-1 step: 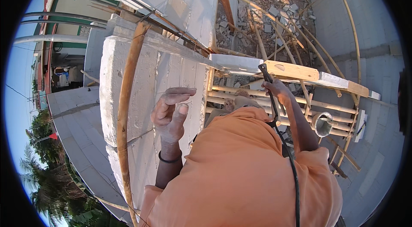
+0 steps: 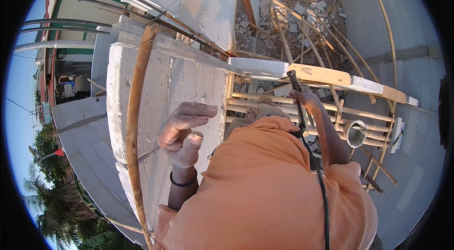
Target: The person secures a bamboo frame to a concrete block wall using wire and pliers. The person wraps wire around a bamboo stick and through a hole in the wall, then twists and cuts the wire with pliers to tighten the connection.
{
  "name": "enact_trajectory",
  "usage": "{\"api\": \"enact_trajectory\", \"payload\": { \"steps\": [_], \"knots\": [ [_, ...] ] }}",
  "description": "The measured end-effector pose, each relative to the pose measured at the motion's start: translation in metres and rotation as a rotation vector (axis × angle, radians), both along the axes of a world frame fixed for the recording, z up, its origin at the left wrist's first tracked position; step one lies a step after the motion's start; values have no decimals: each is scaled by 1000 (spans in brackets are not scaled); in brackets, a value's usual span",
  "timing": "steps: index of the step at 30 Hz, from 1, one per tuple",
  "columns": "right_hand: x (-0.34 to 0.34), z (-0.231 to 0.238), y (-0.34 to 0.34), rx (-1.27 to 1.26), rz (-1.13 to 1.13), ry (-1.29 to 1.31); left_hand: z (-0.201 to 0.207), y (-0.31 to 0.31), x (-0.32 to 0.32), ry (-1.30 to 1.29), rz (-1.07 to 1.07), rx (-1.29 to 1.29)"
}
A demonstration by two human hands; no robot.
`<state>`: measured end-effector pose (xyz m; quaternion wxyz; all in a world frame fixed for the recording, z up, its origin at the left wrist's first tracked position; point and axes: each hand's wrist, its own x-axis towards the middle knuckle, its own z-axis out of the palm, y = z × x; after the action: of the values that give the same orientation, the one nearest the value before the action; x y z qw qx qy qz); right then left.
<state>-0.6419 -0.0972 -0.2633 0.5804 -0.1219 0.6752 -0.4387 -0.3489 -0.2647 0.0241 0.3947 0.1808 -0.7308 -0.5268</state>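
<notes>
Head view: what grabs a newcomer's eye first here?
The white block wall fills the centre-left, with a curved bamboo pole running down its face. The dusty left hand hovers half-curled before the wall, empty. To the right, the right hand grips a black cable above a bamboo-pole scaffold.

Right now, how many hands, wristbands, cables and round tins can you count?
Hands: 2, the left hand and the right hand
Black wristband: 1
Black cable: 1
Round tin: 1
Total: 5
</notes>
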Motion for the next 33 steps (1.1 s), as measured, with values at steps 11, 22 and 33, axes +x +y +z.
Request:
{"api": "enact_trajectory", "payload": {
  "steps": [11,22,33],
  "knots": [
    [0,-46,50,283,-206,-44,90,25,-78,646,-735,228],
    [11,-62,99,176,-403,-100,62,13,-103,577,-935,399],
    [0,83,8,-388,-275,325,-55,7,-52,-170,99,345]
  ]
}}
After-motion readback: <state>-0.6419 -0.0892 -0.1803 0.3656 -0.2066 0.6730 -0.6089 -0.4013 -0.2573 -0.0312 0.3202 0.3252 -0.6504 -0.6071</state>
